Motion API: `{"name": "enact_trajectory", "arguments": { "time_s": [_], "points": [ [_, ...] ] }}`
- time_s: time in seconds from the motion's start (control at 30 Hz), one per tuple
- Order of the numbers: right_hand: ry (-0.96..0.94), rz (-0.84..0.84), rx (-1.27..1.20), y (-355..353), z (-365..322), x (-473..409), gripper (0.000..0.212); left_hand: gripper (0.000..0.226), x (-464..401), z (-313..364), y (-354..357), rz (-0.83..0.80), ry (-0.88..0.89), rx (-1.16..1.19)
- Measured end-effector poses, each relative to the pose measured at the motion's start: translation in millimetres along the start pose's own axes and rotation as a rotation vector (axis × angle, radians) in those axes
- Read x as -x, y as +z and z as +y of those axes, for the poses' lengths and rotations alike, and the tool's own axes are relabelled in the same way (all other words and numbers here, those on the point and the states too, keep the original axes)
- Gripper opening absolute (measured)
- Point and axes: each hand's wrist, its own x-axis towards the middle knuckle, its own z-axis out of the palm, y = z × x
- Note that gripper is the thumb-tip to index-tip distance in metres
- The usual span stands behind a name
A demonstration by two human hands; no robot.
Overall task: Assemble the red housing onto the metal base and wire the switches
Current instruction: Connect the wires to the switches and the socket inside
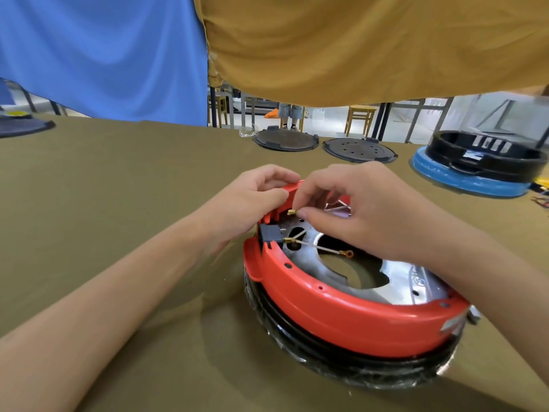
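Observation:
The red housing [341, 316], a round ring, sits on the shiny metal base [416, 281] at the table's centre right, over a black plastic-wrapped ring. My left hand [252, 200] grips the housing's far left rim. My right hand [356, 209] pinches a white wire with a brass terminal [291, 212] just inside that rim. A black switch [270, 233] sits in the housing's left wall. A second white wire [318, 247] runs from it to an orange ring terminal [347, 253].
Olive cloth covers the table [133, 203]. Two black round plates [285, 139] [359, 150] lie at the far edge. A black housing on a blue ring [475, 171] stands far right. Blue and mustard cloths hang above. Stools and a person's legs show beyond.

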Motion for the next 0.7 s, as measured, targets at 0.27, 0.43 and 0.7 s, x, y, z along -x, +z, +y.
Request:
{"name": "enact_trajectory", "arguments": {
  "time_s": [0.27,0.43,0.7],
  "points": [
    [0.044,0.025,-0.080,-0.7,1.1,1.2,0.015,0.026,-0.2,-1.4,-2.0,-0.019,0.002,-0.016],
    [0.050,-0.032,-0.055,2.8,0.5,-0.9,0.010,0.027,-0.3,-1.3,-0.4,-0.004,0.008,0.003],
    [0.033,-0.144,0.081,7.8,1.8,-2.6,0.006,0.028,0.7,0.0,1.6,0.008,0.028,0.023]
  ]
}}
